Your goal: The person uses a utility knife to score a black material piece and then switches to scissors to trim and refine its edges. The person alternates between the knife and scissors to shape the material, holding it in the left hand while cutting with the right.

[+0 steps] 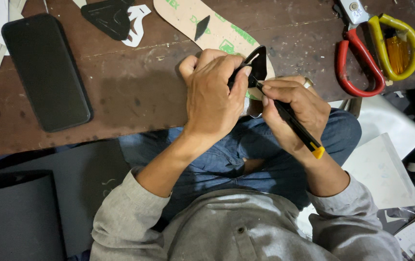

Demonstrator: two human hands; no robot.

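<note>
Centrally, left hand [212, 92] fingers clenched on a small black cut-out sheet piece [256, 65], right hand [292, 108] at four o'clock gripping a black yellow-capped craft knife [292, 121].

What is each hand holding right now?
Left hand: closed, gripping a black cut-out piece.
Right hand: closed around a craft knife.

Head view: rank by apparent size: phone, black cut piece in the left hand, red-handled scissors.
1. Phone, clearly largest.
2. Red-handled scissors, partly cut off at the top edge.
3. Black cut piece, smallest, though the left hand hides part of it.
</note>
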